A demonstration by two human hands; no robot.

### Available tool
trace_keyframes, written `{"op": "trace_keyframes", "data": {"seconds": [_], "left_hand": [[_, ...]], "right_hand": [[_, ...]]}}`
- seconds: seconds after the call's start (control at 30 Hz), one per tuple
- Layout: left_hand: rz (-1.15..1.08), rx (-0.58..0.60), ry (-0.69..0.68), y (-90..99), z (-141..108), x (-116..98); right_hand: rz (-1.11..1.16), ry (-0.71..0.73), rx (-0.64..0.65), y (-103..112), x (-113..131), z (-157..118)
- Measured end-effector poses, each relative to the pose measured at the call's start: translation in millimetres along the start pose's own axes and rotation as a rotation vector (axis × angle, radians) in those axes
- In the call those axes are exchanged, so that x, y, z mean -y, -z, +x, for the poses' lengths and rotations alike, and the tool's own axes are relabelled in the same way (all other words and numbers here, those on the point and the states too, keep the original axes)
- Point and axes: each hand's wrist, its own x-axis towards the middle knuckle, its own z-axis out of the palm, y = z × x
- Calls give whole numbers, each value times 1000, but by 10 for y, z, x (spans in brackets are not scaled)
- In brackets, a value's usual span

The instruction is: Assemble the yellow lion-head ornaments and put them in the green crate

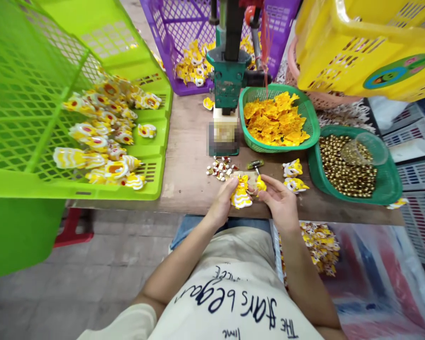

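At the table's front edge, my left hand (222,200) is closed on a yellow-and-white striped plastic toy part (241,193). Just to its right, my right hand (279,200) pinches a small yellow plastic piece (260,184). The two pieces are close together, with a narrow gap between them. Behind my left hand lies a pile of small white, red and gold parts (221,168). A small tool with a dark, rounded head (255,164) lies beyond my right hand. Right of that hand sit two yellow-and-white toy pieces (295,185).
A green press (230,75) stands mid-table. Left is a lime crate (152,182) of toy parts; behind, a purple crate (184,89). Right are a green basket (246,137) of orange-yellow pieces and a green tub (389,184) of gold beads. A yellow crate (326,66) rises at upper right.
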Motion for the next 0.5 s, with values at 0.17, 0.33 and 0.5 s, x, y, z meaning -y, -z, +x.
{"op": "trace_keyframes", "data": {"seconds": [0.17,0.33,0.5], "left_hand": [[214,7,-161,-43,-60,44],[328,18,-252,-73,-133,52],[368,-7,-292,-89,-170,43]], "right_hand": [[-31,145,-132,-215,90,-153],[-16,153,-156,-294,10,-228],[-21,168,-209,-266,-91,-230]]}}
